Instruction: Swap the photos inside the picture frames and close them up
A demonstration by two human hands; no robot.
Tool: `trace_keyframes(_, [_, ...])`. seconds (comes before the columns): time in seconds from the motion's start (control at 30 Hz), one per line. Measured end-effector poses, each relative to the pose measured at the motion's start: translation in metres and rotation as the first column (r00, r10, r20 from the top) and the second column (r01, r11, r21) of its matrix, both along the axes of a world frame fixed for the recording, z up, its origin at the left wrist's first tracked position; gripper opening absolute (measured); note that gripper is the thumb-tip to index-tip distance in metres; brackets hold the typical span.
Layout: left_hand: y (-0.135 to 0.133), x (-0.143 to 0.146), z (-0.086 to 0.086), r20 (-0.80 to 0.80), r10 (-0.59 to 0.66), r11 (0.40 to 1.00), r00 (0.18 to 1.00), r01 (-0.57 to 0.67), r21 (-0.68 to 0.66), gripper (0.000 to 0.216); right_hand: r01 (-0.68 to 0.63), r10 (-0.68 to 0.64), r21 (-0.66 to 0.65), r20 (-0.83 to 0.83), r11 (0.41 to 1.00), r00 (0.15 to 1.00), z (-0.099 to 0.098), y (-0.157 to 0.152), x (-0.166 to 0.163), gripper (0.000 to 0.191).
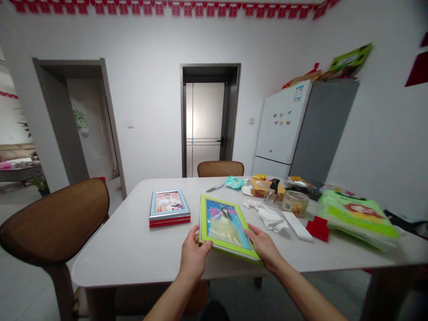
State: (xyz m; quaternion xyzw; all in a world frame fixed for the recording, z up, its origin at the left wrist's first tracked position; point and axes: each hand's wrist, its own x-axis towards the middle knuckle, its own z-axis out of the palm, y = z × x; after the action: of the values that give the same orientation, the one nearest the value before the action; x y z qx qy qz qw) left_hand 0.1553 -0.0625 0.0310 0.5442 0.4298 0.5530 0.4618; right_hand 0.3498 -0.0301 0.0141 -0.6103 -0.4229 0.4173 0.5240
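Note:
Between my two hands is a picture frame with a bright green border, showing a figure in a pale yellow dress on a blue ground. My left hand grips its lower left corner, thumb on the front. On its right edge my right hand is closed, thumb over the border. The frame is tilted over the table's near part; whether it touches the top I cannot tell. To the left lies a stack of picture frames, a light blue one on top of red ones.
The white table carries crumpled tissue, a white box, a red item, a clear jar, a green package, a knife and a teal packet. Wooden chairs stand left and behind.

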Motion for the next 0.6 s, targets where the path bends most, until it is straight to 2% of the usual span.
trace_keyframes(0.07, [0.01, 0.013, -0.02, -0.074, -0.013, 1.0, 0.997, 0.01, -0.03, 0.041, -0.005, 0.011, -0.021, 0.327, 1.0, 0.945, 0.001, 0.015, 0.026, 0.046])
trace_keyframes(0.13, [0.015, 0.025, -0.034, -0.147, -0.02, 0.999, 0.989, 0.016, -0.033, 0.035, -0.022, 0.037, -0.038, 0.474, 0.999, 0.88, -0.001, 0.025, 0.043, 0.04])
trace_keyframes(0.23, [0.017, 0.037, -0.04, -0.292, -0.018, 1.0, 0.956, 0.012, -0.021, 0.03, -0.02, 0.046, -0.055, 0.544, 0.998, 0.838, -0.006, 0.038, 0.061, 0.034])
trace_keyframes(0.4, [0.021, 0.041, -0.032, -0.531, 0.031, 0.999, 0.847, -0.018, 0.03, 0.024, -0.022, 0.044, -0.042, 0.666, 0.999, 0.745, -0.015, 0.052, 0.074, 0.032])
trace_keyframes(0.6, [0.021, 0.044, -0.031, -0.688, 0.059, 0.998, 0.724, -0.027, 0.058, 0.021, -0.036, 0.049, -0.034, 0.776, 0.999, 0.628, -0.014, 0.056, 0.075, 0.025])
